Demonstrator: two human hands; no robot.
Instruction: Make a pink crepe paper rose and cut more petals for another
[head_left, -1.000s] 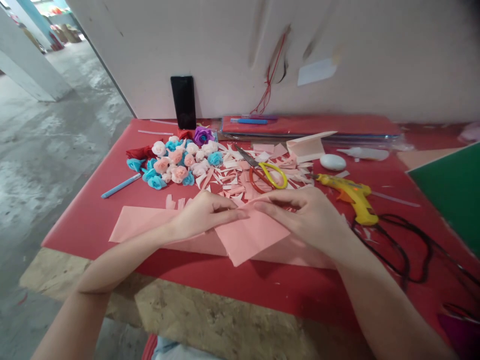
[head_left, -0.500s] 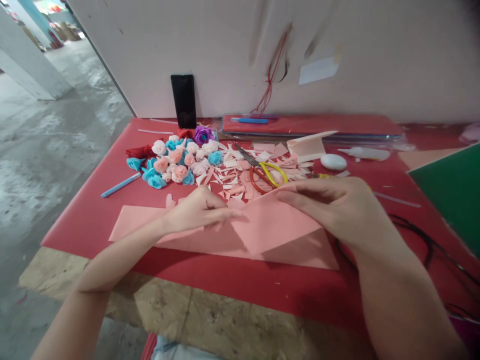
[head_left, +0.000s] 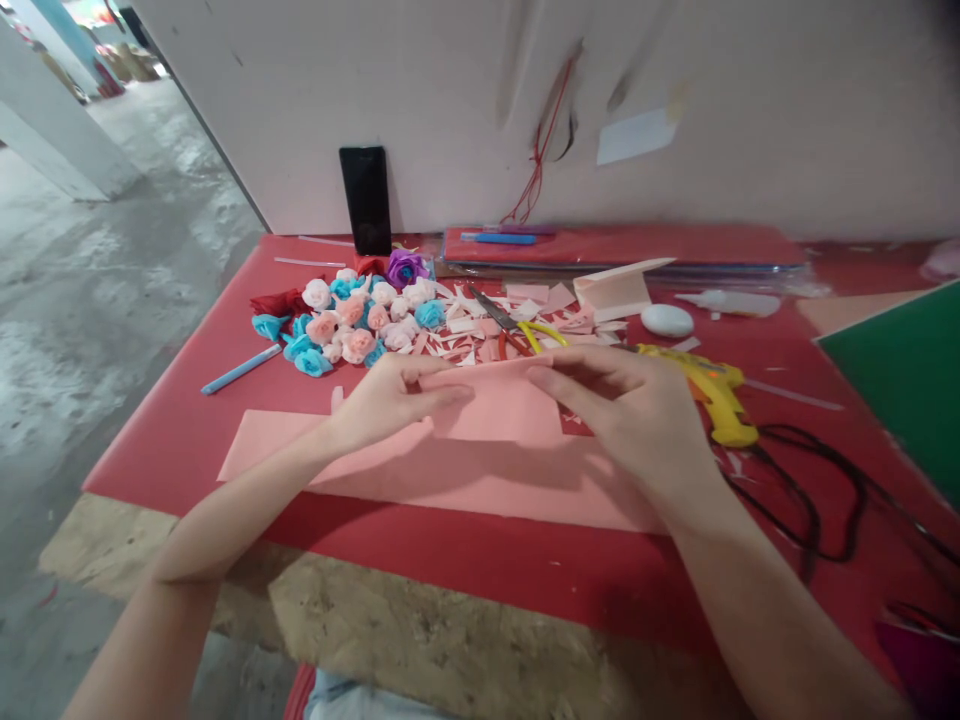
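A piece of pink paper [head_left: 499,405] is held up between my two hands. My left hand [head_left: 390,400] pinches its left edge between thumb and fingers. At the upper right corner, my right hand [head_left: 630,410] grips it with thumb and fingers. Beneath it a longer pink paper strip [head_left: 450,490] lies flat on the red table cover [head_left: 450,560]. Just behind the held piece lie scissors [head_left: 517,325] with red and yellow handles, partly hidden by the paper, on a heap of pink and white paper scraps [head_left: 457,325].
Several paper roses [head_left: 352,315] are clustered at the back left, near a light blue pen [head_left: 240,370]. A black phone [head_left: 366,200] leans on the wall. Right of my hand are a yellow glue gun [head_left: 716,395], its black cord [head_left: 847,520], a white oval object [head_left: 667,320] and a green sheet [head_left: 907,390].
My right hand has moved left, uncovering the glue gun. The held paper now sits more level, its lower corner no longer pointing down over the strip. My left hand has taken hold of its left edge.
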